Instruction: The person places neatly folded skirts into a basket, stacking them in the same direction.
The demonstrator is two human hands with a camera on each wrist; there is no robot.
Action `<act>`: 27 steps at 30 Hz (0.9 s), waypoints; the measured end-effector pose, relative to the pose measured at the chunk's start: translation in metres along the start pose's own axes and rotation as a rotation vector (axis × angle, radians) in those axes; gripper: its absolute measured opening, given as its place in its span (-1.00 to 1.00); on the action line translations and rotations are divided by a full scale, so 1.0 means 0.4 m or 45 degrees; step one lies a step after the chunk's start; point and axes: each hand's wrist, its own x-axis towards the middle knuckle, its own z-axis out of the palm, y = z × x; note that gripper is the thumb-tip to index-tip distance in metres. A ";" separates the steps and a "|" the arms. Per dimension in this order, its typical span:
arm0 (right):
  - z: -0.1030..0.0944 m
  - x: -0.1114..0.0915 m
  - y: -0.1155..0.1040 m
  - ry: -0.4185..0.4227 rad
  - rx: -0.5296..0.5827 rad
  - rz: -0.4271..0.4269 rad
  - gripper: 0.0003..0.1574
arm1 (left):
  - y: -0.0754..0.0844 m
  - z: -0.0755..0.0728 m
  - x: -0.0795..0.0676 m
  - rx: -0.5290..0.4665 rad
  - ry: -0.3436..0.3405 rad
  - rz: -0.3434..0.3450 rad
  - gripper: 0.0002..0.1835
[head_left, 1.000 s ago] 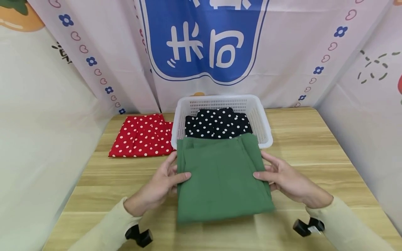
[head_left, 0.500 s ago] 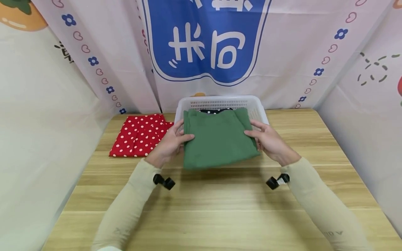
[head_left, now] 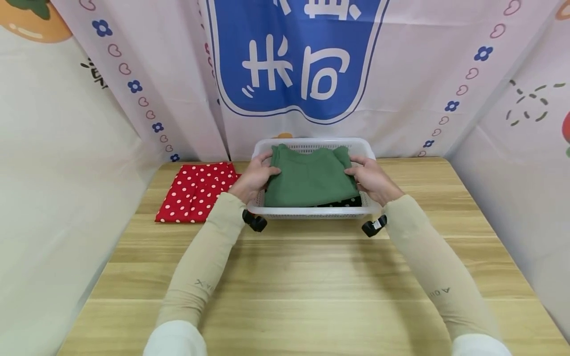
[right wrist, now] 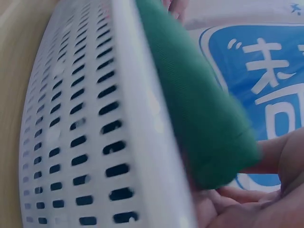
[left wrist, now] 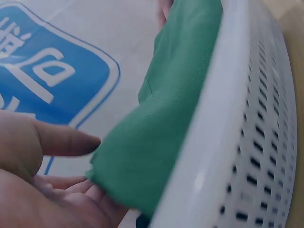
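A folded green cloth garment (head_left: 311,178) lies within the rim of the white perforated basket (head_left: 311,211), over a black polka-dot cloth (head_left: 352,201) that shows at its front right corner. My left hand (head_left: 256,175) pinches the garment's left edge, thumb on top and fingers beneath. On the opposite edge, my right hand (head_left: 370,178) pinches it the same way. In the left wrist view the green fabric (left wrist: 152,118) sits between thumb and fingers, beside the basket's rim. The right wrist view has the cloth (right wrist: 199,109) gripped just behind the basket wall (right wrist: 80,118).
A folded red polka-dot cloth (head_left: 196,193) lies left of the basket on the wooden table (head_left: 311,277). Behind the basket hangs a printed curtain (head_left: 414,99), and white fabric walls (head_left: 58,173) flank the table.
Both hands have carried the green garment forward, away from me, from in front of the basket to inside its rim. It now covers most of the black polka-dot cloth.
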 end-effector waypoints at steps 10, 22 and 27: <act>-0.031 -0.034 -0.004 0.047 -0.026 -0.034 -0.16 | 0.019 -0.055 -0.085 0.408 0.034 0.098 -0.22; -0.109 -0.042 0.007 0.248 -0.833 -0.463 -0.12 | -0.097 -0.291 -0.129 1.197 0.366 0.231 -0.07; -0.115 -0.016 0.067 0.133 -1.034 -0.505 -0.01 | -0.198 -0.371 -0.122 1.384 0.370 0.126 0.01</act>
